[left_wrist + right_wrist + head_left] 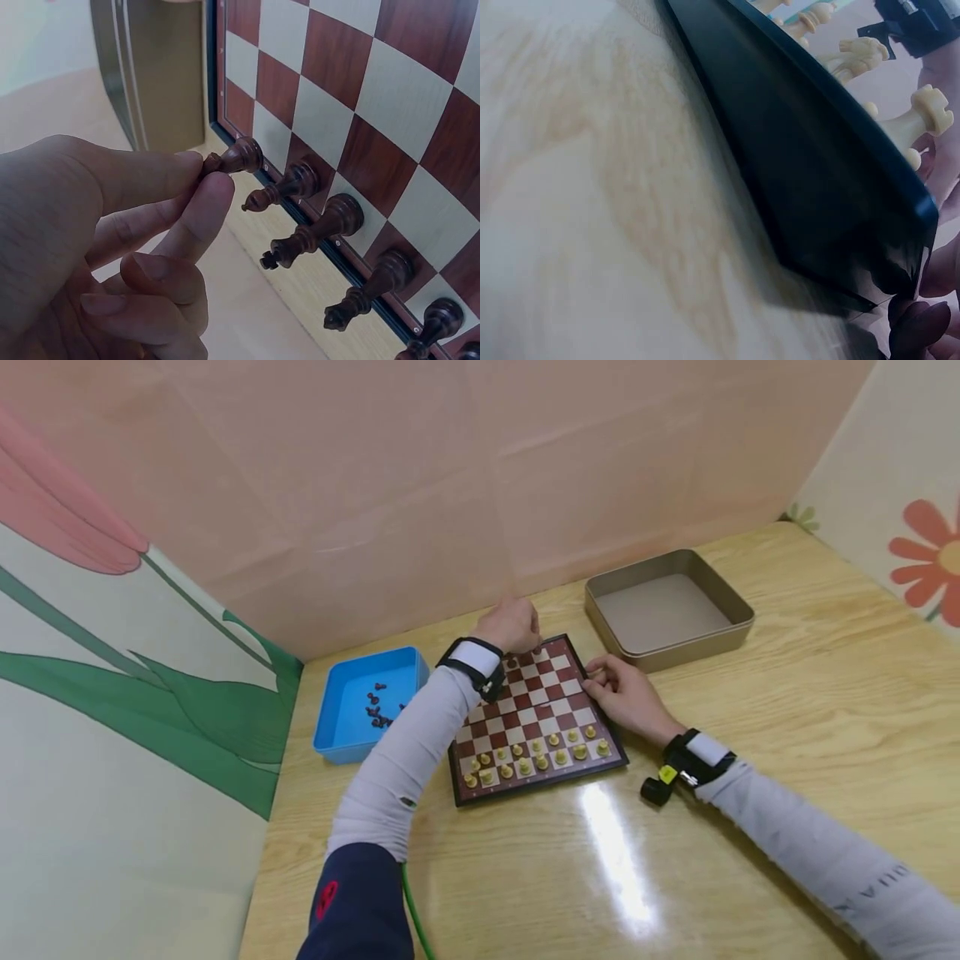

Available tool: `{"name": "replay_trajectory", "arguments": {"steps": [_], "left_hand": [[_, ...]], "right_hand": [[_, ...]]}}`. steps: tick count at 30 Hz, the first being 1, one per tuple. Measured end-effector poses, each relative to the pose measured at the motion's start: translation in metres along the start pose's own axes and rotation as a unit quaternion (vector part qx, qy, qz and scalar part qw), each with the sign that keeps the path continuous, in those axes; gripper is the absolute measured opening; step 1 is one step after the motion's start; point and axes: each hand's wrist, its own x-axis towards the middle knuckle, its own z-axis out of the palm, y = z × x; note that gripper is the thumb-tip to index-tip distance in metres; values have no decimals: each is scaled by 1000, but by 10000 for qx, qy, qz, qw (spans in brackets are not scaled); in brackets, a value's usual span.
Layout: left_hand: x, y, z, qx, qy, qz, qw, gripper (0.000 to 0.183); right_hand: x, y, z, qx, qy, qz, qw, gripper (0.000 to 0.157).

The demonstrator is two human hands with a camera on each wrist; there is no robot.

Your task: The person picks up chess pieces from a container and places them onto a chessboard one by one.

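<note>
Over the far edge of the chessboard (536, 717), my left hand (510, 625) pinches a dark chess piece (244, 155) between thumb and fingers. The fingers cover its top, and its base is at a square near the board's corner. A dark bishop (281, 187), king (319, 229) and queen (371, 289) stand in line beside it. My right hand (628, 697) holds the board's right edge, its fingertips (919, 326) at the dark side wall. Pale yellow chess pieces (542, 762) stand in two rows on the near side.
Left of the board is a blue tray (330, 731) with several dark pieces lying in it. A beige box (693, 647) stands behind the right hand, near the wall. A green cord (411, 906) runs beside the left arm. The wooden table extends to the right.
</note>
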Motion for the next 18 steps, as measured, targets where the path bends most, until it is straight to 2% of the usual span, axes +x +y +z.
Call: {"name": "replay_trajectory", "arguments": {"steps": [18], "left_hand": [[2, -4, 9, -154, -48, -351, 9993, 18]], "right_hand": [[2, 1, 3, -81, -63, 53, 9999, 29]]}}
